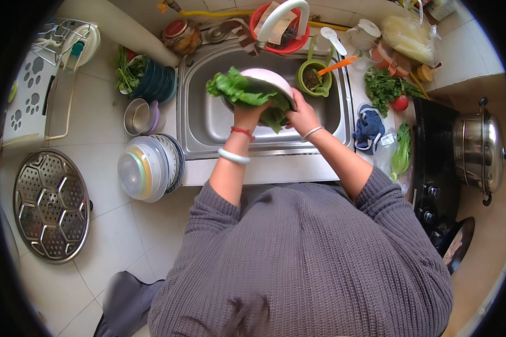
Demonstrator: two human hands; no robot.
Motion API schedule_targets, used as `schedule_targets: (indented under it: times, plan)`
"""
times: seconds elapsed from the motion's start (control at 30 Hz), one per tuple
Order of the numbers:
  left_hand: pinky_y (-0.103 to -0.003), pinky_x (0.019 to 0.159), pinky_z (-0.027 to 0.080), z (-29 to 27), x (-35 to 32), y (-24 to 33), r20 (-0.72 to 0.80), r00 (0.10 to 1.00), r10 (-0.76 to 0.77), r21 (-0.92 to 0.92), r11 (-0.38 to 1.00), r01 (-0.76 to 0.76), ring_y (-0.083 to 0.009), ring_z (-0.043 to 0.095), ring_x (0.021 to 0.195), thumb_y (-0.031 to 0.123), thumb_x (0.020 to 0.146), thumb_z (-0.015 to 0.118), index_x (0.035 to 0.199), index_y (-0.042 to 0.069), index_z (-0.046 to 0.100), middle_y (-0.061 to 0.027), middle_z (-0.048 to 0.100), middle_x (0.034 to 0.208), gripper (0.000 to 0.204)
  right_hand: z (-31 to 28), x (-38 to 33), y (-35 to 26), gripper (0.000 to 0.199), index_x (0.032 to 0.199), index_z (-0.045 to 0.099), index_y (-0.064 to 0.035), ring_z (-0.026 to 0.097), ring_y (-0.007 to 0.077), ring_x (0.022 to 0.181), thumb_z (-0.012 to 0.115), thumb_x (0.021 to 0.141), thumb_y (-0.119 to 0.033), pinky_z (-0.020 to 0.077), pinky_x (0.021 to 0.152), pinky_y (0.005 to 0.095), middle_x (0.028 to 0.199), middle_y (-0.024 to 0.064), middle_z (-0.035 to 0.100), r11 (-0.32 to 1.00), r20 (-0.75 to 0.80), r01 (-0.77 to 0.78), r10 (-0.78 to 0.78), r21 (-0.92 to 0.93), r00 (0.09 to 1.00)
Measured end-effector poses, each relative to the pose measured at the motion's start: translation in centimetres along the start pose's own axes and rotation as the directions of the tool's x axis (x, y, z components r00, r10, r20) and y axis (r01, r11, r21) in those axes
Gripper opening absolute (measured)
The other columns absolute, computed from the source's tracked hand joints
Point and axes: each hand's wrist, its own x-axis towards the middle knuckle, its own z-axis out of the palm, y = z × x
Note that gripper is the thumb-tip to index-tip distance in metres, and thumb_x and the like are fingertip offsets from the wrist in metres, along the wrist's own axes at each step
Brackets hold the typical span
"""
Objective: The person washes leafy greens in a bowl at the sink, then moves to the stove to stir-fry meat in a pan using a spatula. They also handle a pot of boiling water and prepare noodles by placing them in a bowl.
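Blurred dark hair strands are hanging at 6 o'clock, in front of a ribbed grey sweater. At 12 o'clock, a pink-rimmed bowl is sitting tilted in the hands above a metal sink. Leafy greens are sticking out past the bowl's 9 o'clock side, with more leaf showing near its 6 o'clock. The right hand is gripping the rim at the bowl's 4 o'clock. The left hand is resting among the leaves at 7 o'clock; foliage is covering its fingers, so I cannot tell whether they are closing on anything.

The bowl is looking fairly light and stiff, probably slick if wet; its rim is offering the surest hold. Those leaves are seeming soft, floppy and easily torn, so a loose, bunched grasp would be suiting them. At 1 o'clock, a green strainer is holding an orange-handled utensil.
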Motion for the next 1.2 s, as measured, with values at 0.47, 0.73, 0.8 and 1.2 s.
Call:
schedule_targets:
  times: [0.47, 0.73, 0.8, 1.2]
  plan:
    - [-0.034, 0.1, 0.036, -5.1, 4.6, 3.7, 0.04, 0.945, 0.325, -0.916, 0.39, -0.095, -0.0205, 0.041, 0.117, 0.023, 0.093, 0.047, 0.129, 0.008, 0.036, -0.0084, 0.042, 0.125, 0.04, 2.2, 2.3, -8.0, 0.064, 0.132, 0.035, -0.0122, 0.056, 0.0346, 0.102, 0.055, 0.073, 0.003, 0.0504, 0.08, 0.0382, 0.125, 0.0169, 0.049, 0.541, -0.093, 0.673, -0.809, -0.504, 0.58]
    - [-0.033, 0.102, 0.032, -7.0, 6.5, -0.6, -0.032, 0.925, 0.377, -0.457, 0.818, -0.349, -0.0192, 0.038, 0.12, 0.021, 0.094, 0.046, 0.13, 0.007, 0.035, -0.0074, 0.039, 0.13, 0.04, 2.1, 1.9, -8.9, 0.063, 0.13, 0.038, -0.0089, 0.05, 0.0359, 0.111, 0.054, 0.071, 0.006, 0.0468, 0.089, 0.0394, 0.126, 0.0222, 0.045, 0.494, -0.062, 0.714, -0.84, -0.496, 0.538]
    - [-0.034, 0.103, 0.03, -6.0, 5.8, -0.3, -0.058, 0.886, 0.461, -0.085, 0.882, -0.464, -0.0206, 0.036, 0.121, 0.022, 0.094, 0.045, 0.131, 0.007, 0.035, -0.0085, 0.038, 0.132, 0.041, 2.1, 1.9, -9.0, 0.063, 0.13, 0.038, -0.0089, 0.05, 0.0363, 0.11, 0.055, 0.071, 0.006, 0.0472, 0.088, 0.0397, 0.126, 0.0225, 0.045, 0.485, -0.057, 0.717, -0.845, -0.502, 0.532]
    - [-0.035, 0.108, 0.022, -6.5, 4.5, 1.2, -0.029, 0.879, 0.475, 0.032, 0.88, -0.474, -0.0247, 0.028, 0.129, 0.028, 0.093, 0.044, 0.135, 0.007, 0.034, -0.0115, 0.031, 0.14, 0.048, 2.2, 1.2, -9.6, 0.063, 0.131, 0.036, -0.009, 0.052, 0.0388, 0.105, 0.054, 0.073, 0.004, 0.0491, 0.083, 0.0409, 0.127, 0.0233, 0.044, 0.453, -0.036, 0.727, -0.86, -0.516, 0.51]
